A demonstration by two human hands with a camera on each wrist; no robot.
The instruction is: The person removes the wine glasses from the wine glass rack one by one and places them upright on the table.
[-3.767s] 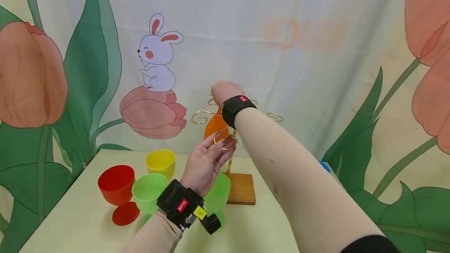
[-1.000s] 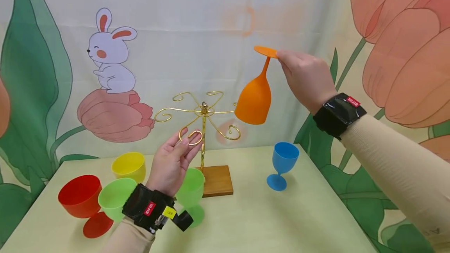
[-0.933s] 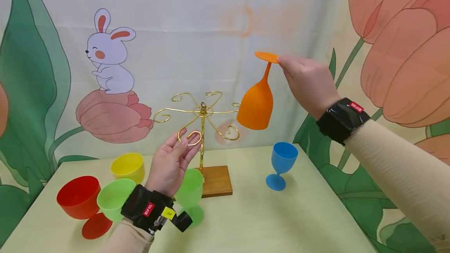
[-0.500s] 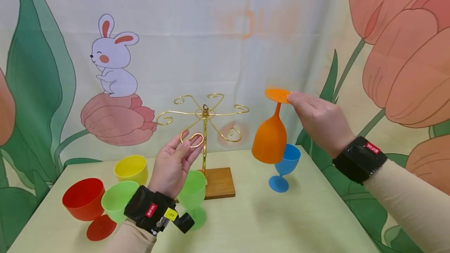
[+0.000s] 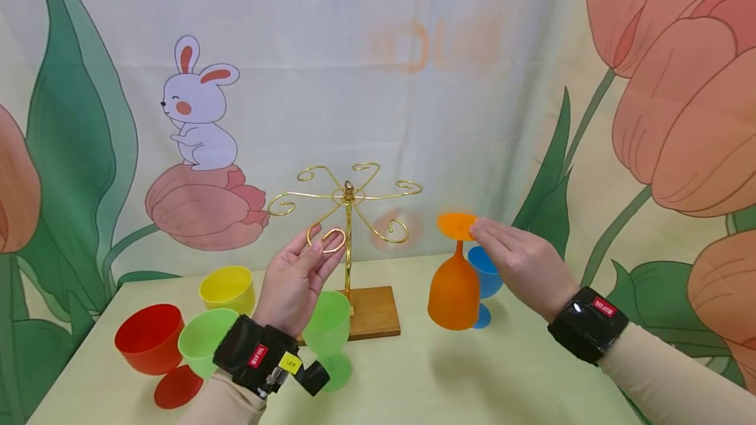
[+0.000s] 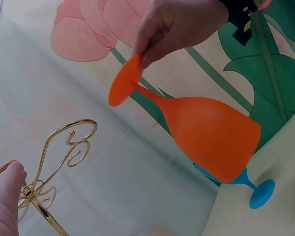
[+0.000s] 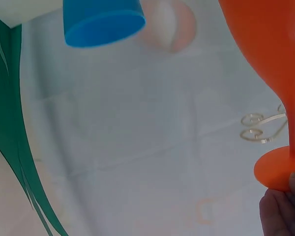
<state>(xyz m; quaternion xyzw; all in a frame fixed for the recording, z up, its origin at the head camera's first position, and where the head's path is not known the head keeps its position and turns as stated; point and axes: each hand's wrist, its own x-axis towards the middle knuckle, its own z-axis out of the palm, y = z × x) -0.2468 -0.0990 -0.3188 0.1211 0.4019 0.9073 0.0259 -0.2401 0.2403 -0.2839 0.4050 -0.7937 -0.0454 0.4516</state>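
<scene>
My right hand (image 5: 525,264) pinches the edge of the round foot of an orange goblet (image 5: 453,290). The goblet hangs bowl-down above the table, right of a gold rack (image 5: 348,261) with curled arms. In the left wrist view the same goblet (image 6: 206,130) leans, its foot between thumb and fingers. My left hand (image 5: 291,287) holds the curled end of the rack's front arm between thumb and fingers. Partly hidden behind the orange goblet, a blue goblet (image 5: 487,274) stands upright. A green goblet (image 5: 327,323) stands in front of the rack's wooden base (image 5: 378,312).
On the left of the table (image 5: 413,385) are a red goblet (image 5: 149,341), a yellow goblet (image 5: 227,290) and a second green goblet (image 5: 201,340), close together. Several rack arms spread out at the height of the left hand and above. A printed curtain (image 5: 331,97) hangs behind.
My right hand has brought the orange goblet from over the rack out to the right, then lowered it toward the table beside the blue goblet. The left hand keeps its hold on the rack arm.
</scene>
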